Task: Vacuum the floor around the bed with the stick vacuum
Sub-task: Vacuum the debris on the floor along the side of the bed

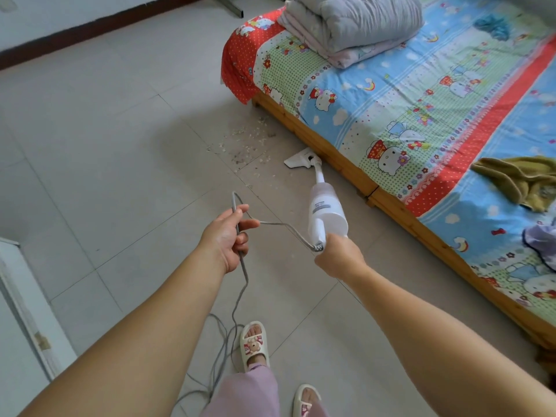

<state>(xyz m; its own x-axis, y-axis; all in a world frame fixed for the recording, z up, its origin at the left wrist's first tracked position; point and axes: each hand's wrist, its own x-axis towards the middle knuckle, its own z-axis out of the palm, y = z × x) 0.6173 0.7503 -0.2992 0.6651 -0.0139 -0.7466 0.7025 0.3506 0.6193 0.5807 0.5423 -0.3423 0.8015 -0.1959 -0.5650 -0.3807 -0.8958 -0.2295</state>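
Right hand (337, 254) gripping the stick vacuum (323, 212), left hand (228, 236) holding its cord (240, 284), whose slack near the slippers (254, 344) could trip.

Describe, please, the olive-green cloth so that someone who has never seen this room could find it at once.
Start at the bed with the wooden frame and the cartoon-cat sheet, which fills the right of the view. Follow the sheet toward its right edge, past the folded quilt at the far corner. The olive-green cloth lies crumpled there, the only dull, plain-coloured piece; the other loose cloths are blue and pale purple.
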